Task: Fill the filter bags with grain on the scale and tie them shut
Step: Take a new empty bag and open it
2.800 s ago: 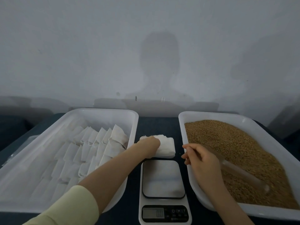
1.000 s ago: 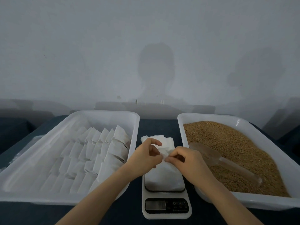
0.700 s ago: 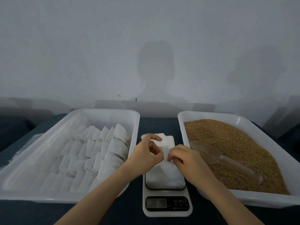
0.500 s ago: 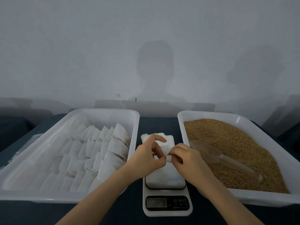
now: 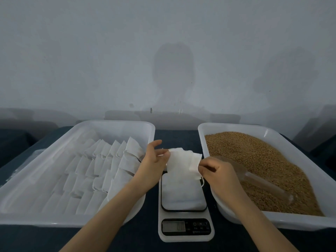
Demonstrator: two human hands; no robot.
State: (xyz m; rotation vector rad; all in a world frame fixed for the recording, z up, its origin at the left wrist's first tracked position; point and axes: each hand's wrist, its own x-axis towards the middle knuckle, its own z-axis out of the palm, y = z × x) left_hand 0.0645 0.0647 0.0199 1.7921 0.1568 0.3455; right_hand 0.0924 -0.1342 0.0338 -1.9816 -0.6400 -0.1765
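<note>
Progress on this bag is at its very start. An empty filter bag (image 5: 182,160) hangs between the two grips, just above the scale (image 5: 183,195), with no grain (image 5: 254,153) in it as far as can be seen. The left grip (image 5: 153,163) pinches the bag's left edge between thumb and fingertips, one finger lifted free. The right grip (image 5: 217,172) has its fingers curled tight on the right edge, and a loop of string (image 5: 202,182) dangles just under it. They seem to be drawing the mouth apart, but whether it is open yet cannot be told.

Right of the right grip stands the grain tray (image 5: 227,126), heaped full. A clear scoop (image 5: 254,177) lies in the grain, held by neither grip. Left of the left grip, a second tray (image 5: 112,122) holds rows of white bags (image 5: 101,164). They look flat, and whether they are filled and tied cannot be made out. Below both grips the scale's plate is bare, and its display (image 5: 173,226) is too dim to read.

By my judgement, nearly everything remains for this bag: open it, set it on the scale, scoop in grain to weight, then pull the string and tie it.
</note>
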